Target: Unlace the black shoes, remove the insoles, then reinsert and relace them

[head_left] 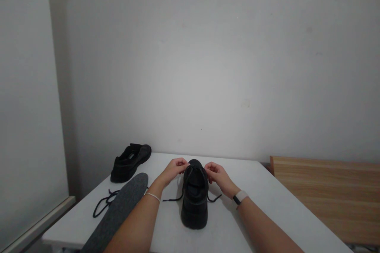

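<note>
A black lace-up shoe (194,209) stands upright on the white table, its heel towards me and its toe towards the wall. At the left side of its lacing, my left hand (176,168) is closed in a pinch. My right hand (218,174) pinches at the opposite side, level with the left. Both sets of fingertips meet the shoelace (173,200) by the eyelets, though the exact grip is small and partly hidden. Loose lace ends trail out on either side of the shoe.
A second black shoe (126,165) sits at the table's far left. In front of it lie a grey insole (127,195), partly behind my left forearm, and a loose black shoelace (102,204). The white table (255,205) meets a wall; a wooden panel (323,193) stands right.
</note>
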Available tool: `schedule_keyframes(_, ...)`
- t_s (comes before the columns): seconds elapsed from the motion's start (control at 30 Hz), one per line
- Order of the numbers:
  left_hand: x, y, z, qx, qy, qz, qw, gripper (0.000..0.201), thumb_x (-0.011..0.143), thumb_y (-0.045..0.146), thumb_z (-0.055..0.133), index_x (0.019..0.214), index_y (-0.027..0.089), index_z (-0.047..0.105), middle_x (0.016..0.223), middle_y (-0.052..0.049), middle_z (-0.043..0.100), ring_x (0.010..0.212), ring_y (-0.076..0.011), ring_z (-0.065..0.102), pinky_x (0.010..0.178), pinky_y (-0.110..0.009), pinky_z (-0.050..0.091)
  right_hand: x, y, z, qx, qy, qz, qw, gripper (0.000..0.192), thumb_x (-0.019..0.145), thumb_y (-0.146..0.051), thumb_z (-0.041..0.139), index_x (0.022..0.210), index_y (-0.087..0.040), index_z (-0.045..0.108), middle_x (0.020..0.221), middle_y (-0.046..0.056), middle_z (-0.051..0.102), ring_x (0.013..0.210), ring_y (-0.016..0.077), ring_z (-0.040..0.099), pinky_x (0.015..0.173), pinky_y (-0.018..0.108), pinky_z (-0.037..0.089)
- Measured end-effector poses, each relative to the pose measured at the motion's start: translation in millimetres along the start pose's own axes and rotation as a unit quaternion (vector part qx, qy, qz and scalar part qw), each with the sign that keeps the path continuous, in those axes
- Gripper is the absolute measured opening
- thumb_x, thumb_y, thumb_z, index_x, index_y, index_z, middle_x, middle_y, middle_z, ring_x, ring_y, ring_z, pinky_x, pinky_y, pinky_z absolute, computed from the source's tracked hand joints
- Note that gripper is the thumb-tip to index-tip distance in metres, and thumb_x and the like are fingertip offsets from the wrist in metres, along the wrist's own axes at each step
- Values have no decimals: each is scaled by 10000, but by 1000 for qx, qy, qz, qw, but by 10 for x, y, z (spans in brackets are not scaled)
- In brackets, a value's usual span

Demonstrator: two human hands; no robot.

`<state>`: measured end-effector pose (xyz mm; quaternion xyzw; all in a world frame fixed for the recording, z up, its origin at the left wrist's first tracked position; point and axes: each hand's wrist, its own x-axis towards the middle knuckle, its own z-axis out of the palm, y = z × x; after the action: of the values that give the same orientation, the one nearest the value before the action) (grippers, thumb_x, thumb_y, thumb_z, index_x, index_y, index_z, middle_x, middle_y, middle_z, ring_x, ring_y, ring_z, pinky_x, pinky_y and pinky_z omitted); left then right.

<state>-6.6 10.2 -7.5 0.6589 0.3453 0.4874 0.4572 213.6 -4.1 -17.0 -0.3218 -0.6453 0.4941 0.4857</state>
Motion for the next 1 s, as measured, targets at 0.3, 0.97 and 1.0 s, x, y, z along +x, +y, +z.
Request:
schedule_keyframes(0.3,6,-4,22,13,1,16,1000,299,682,413,692,660,127,608,560,30,504,535,-92,407,528,-223,287,10,26,24,-22,10,-1,1000,328,720,-481,656,750,-162,586,566,-35,524,485,91,459,453,224,334)
schedule_keyframes(0.97,58,-182,95,-51,13,-15,999,326,699,434,682,728,114,627,627,1,581,586,-106,502,589,-229,379,64,132,21,-35,44,-29,998,358,736,-521,623,713,-171,546,550,-45,479,482,92,417,469,231,319)
schedule_keyframes(1.0,60,-184,105,-51,16,-16,998,328,700,437,681,720,114,622,623,3,577,585,-106,501,587,-228,377,68,139,16,-36,46,-28,998,359,737,-522,621,716,-172,546,553,-45,478,485,92,415,470,231,315)
